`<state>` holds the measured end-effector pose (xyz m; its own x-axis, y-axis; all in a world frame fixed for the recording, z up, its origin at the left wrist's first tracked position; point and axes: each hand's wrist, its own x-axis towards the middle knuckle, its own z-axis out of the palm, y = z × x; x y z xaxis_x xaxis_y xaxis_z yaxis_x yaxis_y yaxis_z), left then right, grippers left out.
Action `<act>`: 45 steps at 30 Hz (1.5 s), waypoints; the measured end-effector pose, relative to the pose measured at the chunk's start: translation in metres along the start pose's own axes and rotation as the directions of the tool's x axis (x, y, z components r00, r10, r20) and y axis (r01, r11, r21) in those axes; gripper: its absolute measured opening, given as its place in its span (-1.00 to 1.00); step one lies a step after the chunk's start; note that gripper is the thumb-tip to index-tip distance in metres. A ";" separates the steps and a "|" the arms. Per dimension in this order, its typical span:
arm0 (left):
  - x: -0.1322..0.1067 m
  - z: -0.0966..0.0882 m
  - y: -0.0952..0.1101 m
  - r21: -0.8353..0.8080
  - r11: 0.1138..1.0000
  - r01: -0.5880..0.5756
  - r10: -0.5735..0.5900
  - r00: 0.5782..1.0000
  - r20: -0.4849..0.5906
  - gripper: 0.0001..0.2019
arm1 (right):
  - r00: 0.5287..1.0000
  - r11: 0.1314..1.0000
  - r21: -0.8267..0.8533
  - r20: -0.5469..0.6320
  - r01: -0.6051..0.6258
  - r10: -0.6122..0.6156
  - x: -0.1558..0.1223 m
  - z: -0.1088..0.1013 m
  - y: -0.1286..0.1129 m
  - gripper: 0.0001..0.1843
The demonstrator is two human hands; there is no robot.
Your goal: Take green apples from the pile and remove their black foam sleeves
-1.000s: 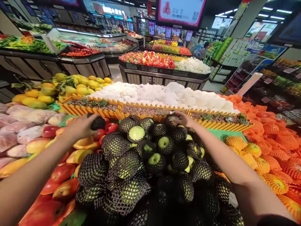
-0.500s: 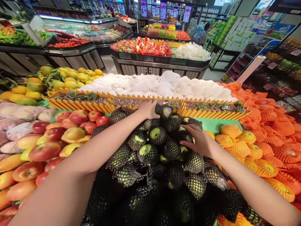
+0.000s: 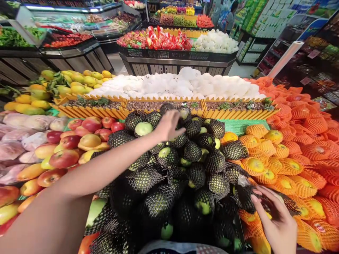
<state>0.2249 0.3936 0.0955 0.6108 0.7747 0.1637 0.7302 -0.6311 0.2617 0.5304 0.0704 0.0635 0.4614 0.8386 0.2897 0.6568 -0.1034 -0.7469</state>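
A heap of round green fruit in black foam nets point(image 3: 197, 176) fills the middle of the stand in front of me. My left hand point(image 3: 169, 127) lies over the far part of the heap, fingers stretched and thumb apart, a little blurred. Beside it, to the left, a pale green fruit point(image 3: 143, 129) shows bare out of its net. At the heap's lower right, my right hand point(image 3: 279, 218) has its fingers apart, tips at a dark netted fruit point(image 3: 245, 197). Whether those fingertips press on it I cannot tell.
Red and yellow apples or similar fruit point(image 3: 65, 158) are piled on the left. Orange-netted fruit point(image 3: 272, 176) covers the right. A yellow picket planter point(image 3: 164, 110) runs across behind the heap, with white-wrapped produce point(image 3: 169, 88) beyond it.
My right hand has come off the heap's upper right and moved down and right to its edge. My left hand stays near the far part, its fingers spread wider. The view has tipped downward.
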 end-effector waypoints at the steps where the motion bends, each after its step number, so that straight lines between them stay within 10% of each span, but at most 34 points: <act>1: -0.012 0.010 0.019 -0.015 0.995 -0.098 0.099 0.989 0.107 -0.41 | 1.000 1.000 0.025 -0.017 -0.009 0.009 -0.005 0.003 -0.003 -0.75; 4: -0.035 0.045 0.063 0.028 0.959 -0.281 0.254 0.902 0.348 -0.25 | 0.997 0.995 0.082 0.040 0.062 -0.065 -0.009 0.010 -0.025 -0.81; 8: -0.037 0.071 0.087 0.166 0.947 -0.275 0.184 0.887 0.424 -0.08 | 0.954 0.962 0.099 0.140 0.254 -0.266 -0.016 0.012 -0.065 -0.83; 12: -0.034 0.050 0.083 0.064 0.971 -0.229 0.192 0.914 0.358 -0.09 | 0.915 0.935 0.121 0.199 0.333 -0.351 -0.039 0.007 -0.072 -0.74; 16: -0.041 -0.002 0.062 -0.118 0.992 -0.047 0.052 0.998 0.047 -0.11 | 0.937 0.968 0.065 0.244 0.243 -0.251 -0.064 -0.003 -0.042 -0.82; 19: -0.049 -0.032 0.038 0.009 0.997 0.071 -0.069 0.986 -0.149 -0.13 | 0.950 0.981 -0.011 0.250 0.195 -0.186 -0.075 -0.010 -0.018 -0.83; 27: -0.056 -0.014 -0.006 0.386 0.882 0.268 -0.344 0.928 0.141 -0.18 | 0.952 0.969 -0.022 0.198 0.244 -0.235 -0.079 -0.010 -0.027 -0.84; 33: -0.050 -0.013 0.051 0.447 0.887 0.119 -0.169 0.983 0.074 -0.24 | 0.965 0.986 0.034 0.200 0.164 -0.168 -0.112 -0.018 -0.038 -0.81; 39: -0.149 -0.039 0.116 0.151 0.975 -0.162 0.173 0.983 -0.063 -0.38 | 0.991 0.989 0.127 0.104 0.070 -0.083 -0.179 -0.018 -0.026 -0.82; 42: -0.222 -0.060 0.100 0.078 0.995 0.068 -0.039 0.946 -0.323 -0.41 | 0.993 0.988 0.136 0.080 0.070 -0.082 -0.197 -0.019 -0.020 -0.81; 45: -0.303 -0.074 0.058 -0.035 0.899 0.437 -0.393 0.768 -0.505 -0.36 | 0.985 0.987 0.129 0.136 0.092 -0.109 -0.195 -0.022 -0.015 -0.82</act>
<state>0.0599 0.1248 0.1313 0.0275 0.8635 0.5036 0.9126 -0.2273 0.3398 0.4441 -0.1036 0.0312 0.3010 0.9100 0.2852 0.6142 0.0438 -0.7879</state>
